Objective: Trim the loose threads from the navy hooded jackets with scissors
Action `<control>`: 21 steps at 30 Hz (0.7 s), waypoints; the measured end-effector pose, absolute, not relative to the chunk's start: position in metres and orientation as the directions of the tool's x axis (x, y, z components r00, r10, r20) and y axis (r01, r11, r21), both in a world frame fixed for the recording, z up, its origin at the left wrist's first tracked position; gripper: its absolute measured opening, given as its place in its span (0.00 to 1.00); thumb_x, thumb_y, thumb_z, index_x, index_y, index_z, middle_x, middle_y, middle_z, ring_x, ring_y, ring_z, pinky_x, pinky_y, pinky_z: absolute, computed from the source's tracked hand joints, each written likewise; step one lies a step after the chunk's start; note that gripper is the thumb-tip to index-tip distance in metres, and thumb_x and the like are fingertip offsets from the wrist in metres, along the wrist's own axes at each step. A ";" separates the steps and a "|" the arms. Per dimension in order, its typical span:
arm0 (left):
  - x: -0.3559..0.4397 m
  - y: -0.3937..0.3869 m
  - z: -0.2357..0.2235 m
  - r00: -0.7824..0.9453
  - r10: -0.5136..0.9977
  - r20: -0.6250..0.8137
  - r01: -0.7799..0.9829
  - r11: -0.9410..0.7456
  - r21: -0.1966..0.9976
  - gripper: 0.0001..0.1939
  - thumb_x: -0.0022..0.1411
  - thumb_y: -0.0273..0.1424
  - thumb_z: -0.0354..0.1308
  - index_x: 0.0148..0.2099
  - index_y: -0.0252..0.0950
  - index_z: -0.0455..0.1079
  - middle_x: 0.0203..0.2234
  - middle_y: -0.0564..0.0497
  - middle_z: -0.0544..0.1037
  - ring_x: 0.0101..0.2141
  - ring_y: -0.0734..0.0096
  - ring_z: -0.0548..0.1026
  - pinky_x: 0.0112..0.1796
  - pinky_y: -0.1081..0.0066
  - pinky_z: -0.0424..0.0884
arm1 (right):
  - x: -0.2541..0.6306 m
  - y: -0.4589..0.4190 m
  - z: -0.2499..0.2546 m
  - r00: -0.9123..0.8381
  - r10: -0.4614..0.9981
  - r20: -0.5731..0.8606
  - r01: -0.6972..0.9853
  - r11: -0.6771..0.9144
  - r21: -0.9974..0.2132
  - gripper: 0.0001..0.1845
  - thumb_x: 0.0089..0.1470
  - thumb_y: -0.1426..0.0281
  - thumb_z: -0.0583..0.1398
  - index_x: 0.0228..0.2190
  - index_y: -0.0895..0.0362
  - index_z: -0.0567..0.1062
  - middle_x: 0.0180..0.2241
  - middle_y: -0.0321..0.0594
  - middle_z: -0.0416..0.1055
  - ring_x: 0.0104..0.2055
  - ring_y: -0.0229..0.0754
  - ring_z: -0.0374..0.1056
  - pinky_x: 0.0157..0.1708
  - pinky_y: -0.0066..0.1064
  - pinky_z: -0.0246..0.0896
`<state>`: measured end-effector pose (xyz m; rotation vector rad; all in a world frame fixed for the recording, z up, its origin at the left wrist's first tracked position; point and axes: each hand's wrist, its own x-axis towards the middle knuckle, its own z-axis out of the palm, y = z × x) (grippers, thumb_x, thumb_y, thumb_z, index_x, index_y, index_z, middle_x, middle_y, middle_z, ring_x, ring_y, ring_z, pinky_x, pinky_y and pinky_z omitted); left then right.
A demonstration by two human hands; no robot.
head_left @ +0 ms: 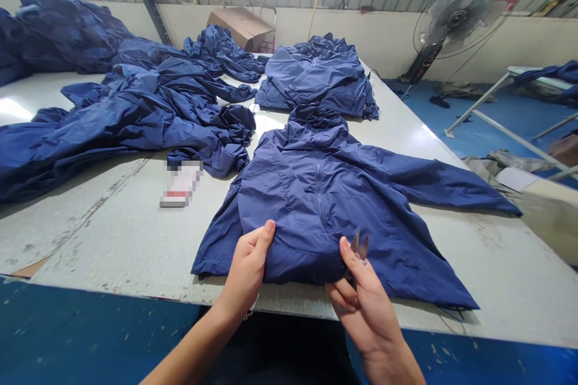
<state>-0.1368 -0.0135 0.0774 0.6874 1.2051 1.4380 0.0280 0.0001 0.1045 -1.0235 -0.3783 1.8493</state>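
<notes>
The navy hooded jacket lies flat, front zip upward, its hem just beside the near edge of the counter. The left hand grips the folded-up hem. The right hand is closed around small metal thread snips, their tips beside the hem.

A second jacket pile lies beyond the collar; a loose navy garment heap and a blurred packet lie to the left. A pedestal fan stands past the far edge, over blue floor. The jacket fabric is thin, creased synthetic.
</notes>
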 end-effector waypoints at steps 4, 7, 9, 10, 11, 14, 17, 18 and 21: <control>-0.136 -0.004 0.074 -0.241 0.967 -0.080 -0.142 0.046 0.989 0.19 0.63 0.45 0.60 0.47 0.35 0.74 0.18 0.60 0.67 0.20 0.78 0.61 0.24 0.78 0.59 | 0.021 0.003 0.106 -0.196 0.794 -0.575 -0.669 -0.537 -0.514 0.32 0.29 0.62 0.78 0.27 0.55 0.64 0.15 0.17 0.55 0.12 0.20 0.32 0.07 0.14 0.34; -0.138 -0.003 0.071 -0.188 0.979 0.083 0.121 -0.060 0.991 0.20 0.69 0.41 0.53 0.57 0.38 0.71 0.25 0.54 0.76 0.25 0.74 0.70 0.30 0.76 0.67 | 0.019 0.006 0.107 -0.192 0.761 -0.620 -0.693 -0.552 -0.463 0.32 0.26 0.63 0.79 0.27 0.56 0.65 0.15 0.17 0.58 0.11 0.20 0.33 0.06 0.14 0.34; -0.140 -0.006 0.068 -0.117 0.957 0.267 0.291 -0.224 0.930 0.20 0.71 0.41 0.48 0.54 0.37 0.74 0.37 0.47 0.81 0.37 0.67 0.76 0.41 0.71 0.70 | 0.018 0.008 0.106 -0.188 0.762 -0.620 -0.692 -0.551 -0.467 0.32 0.26 0.63 0.78 0.26 0.56 0.65 0.14 0.18 0.58 0.11 0.20 0.33 0.06 0.14 0.34; -0.141 -0.008 0.066 -0.054 0.936 0.347 0.352 -0.307 0.884 0.21 0.71 0.42 0.46 0.54 0.36 0.74 0.41 0.44 0.80 0.41 0.63 0.77 0.44 0.69 0.70 | 0.018 0.009 0.106 -0.191 0.767 -0.613 -0.684 -0.551 -0.477 0.31 0.27 0.63 0.78 0.25 0.56 0.64 0.14 0.18 0.57 0.11 0.20 0.32 0.07 0.14 0.34; -0.142 -0.010 0.065 0.014 0.916 0.402 0.400 -0.374 0.837 0.23 0.70 0.44 0.47 0.54 0.35 0.73 0.42 0.42 0.80 0.42 0.61 0.77 0.44 0.67 0.71 | 0.017 0.009 0.105 -0.195 0.774 -0.603 -0.671 -0.553 -0.493 0.31 0.27 0.62 0.78 0.25 0.56 0.64 0.14 0.18 0.57 0.12 0.20 0.32 0.07 0.14 0.33; -0.143 -0.014 0.066 0.162 0.898 0.408 0.513 -0.430 0.743 0.22 0.67 0.45 0.52 0.50 0.33 0.75 0.33 0.44 0.75 0.33 0.64 0.74 0.34 0.70 0.70 | 0.015 0.010 0.102 -0.206 0.800 -0.564 -0.613 -0.555 -0.562 0.30 0.29 0.60 0.77 0.24 0.56 0.64 0.14 0.18 0.54 0.13 0.20 0.32 0.08 0.15 0.32; -0.144 -0.016 0.072 0.242 0.914 0.327 0.505 -0.406 0.761 0.17 0.70 0.39 0.51 0.37 0.33 0.75 0.30 0.48 0.70 0.30 0.70 0.70 0.32 0.72 0.67 | 0.016 0.010 0.100 -0.155 0.846 -0.510 -0.508 -0.511 -0.693 0.28 0.35 0.56 0.75 0.26 0.55 0.65 0.15 0.18 0.51 0.13 0.22 0.32 0.09 0.17 0.32; -0.145 -0.017 0.074 0.264 0.909 0.321 0.469 -0.412 0.781 0.19 0.70 0.39 0.51 0.33 0.33 0.74 0.30 0.47 0.70 0.30 0.70 0.70 0.33 0.72 0.67 | 0.018 0.010 0.101 -0.127 0.871 -0.474 -0.444 -0.477 -0.758 0.26 0.38 0.55 0.73 0.25 0.55 0.65 0.15 0.19 0.50 0.14 0.24 0.34 0.10 0.18 0.32; -0.149 -0.019 0.078 0.259 0.894 0.365 0.342 -0.439 0.831 0.23 0.68 0.43 0.53 0.27 0.33 0.71 0.39 0.43 0.71 0.38 0.67 0.70 0.40 0.70 0.68 | 0.021 0.009 0.103 -0.080 0.948 -0.308 -0.175 -0.318 -0.932 0.24 0.45 0.53 0.69 0.22 0.55 0.65 0.17 0.24 0.51 0.16 0.27 0.42 0.14 0.23 0.37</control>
